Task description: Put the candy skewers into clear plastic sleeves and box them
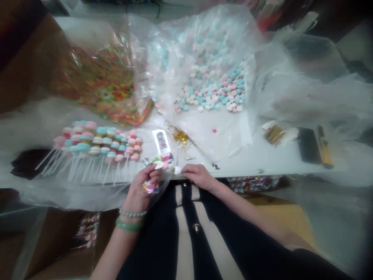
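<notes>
My left hand (147, 179) is closed around a candy skewer (166, 165) with white, pink and green pieces, together with a clear printed wrapper (150, 187). At the skewer's right end, my right hand (198, 175) has its thumb and fingers pinched by a white piece; blur hides exactly what they grip. Just beyond my hands lies a stack of printed wrappers (162, 144). Beside it is a loose bunch of gold twist ties (180, 136). Finished-looking candy skewers (99, 140) on white sticks lie in a row to the left.
A large clear bag (210, 46) spills pastel candies (210, 95) at the back. Another bag holds orange and green gummies (113, 93). To the right are a dark flat block (309, 145) and a knife-like tool (325, 147). Below the table edge stands a cardboard box (64, 241).
</notes>
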### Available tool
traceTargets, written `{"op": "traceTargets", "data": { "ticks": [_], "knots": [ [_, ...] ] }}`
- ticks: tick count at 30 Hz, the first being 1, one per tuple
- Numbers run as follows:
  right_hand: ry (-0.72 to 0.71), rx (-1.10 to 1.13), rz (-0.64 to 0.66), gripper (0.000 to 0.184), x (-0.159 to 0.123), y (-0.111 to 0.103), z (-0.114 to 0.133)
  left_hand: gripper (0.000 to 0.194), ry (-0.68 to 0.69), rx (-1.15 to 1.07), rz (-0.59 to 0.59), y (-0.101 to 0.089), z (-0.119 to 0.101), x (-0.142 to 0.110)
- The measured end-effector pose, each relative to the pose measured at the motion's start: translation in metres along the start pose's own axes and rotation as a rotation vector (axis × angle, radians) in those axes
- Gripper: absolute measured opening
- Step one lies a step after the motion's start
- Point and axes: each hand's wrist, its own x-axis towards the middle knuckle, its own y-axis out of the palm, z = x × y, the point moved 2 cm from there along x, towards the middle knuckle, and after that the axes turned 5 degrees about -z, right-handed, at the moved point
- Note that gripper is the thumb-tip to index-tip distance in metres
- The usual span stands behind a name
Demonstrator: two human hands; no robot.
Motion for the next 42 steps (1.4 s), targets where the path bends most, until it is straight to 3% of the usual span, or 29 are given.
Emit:
{"op": "traceTargets", "data": {
  "ticks": [4,9,13,21,25,31,36,42],
  "knots": [
    [-0.005,-0.029,0.007,0.011,0.000,0.000,-0.003,0.026,0.040,-0.066,0.030,-0.001,-0.007,-0.007],
    [0.001,-0.024,-0.007,0.011,0.001,0.001,-0.001,0.012,0.296,0.286,0.028,-0.008,-0.009,-0.005],
    [0.002,-0.047,0.001,0.010,0.002,0.002,0.000,0.022,0.444,0.439,-0.019,-0.006,-0.003,0.000],
    [0.019,0.034,-0.003,0.011,0.002,0.001,0.004,0.029,0.497,0.523,-0.035,-0.002,0.006,0.007],
    [0.054,0.077,0.001,0.011,0.001,0.002,0.006,0.030,0.481,0.569,-0.139,-0.004,0.007,0.007],
    [0.029,0.023,-0.002,0.011,-0.001,0.005,0.006,0.014,0.435,0.348,-0.150,0.006,0.007,0.004],
    [0.057,0.004,-0.040,0.010,-0.004,-0.001,0.009,0.006,0.564,0.287,-0.184,0.014,-0.001,-0.005],
    [0.087,-0.021,-0.077,0.009,-0.003,-0.001,0.011,0.009,0.530,0.345,-0.100,0.013,0.001,-0.005]
  ]
}}
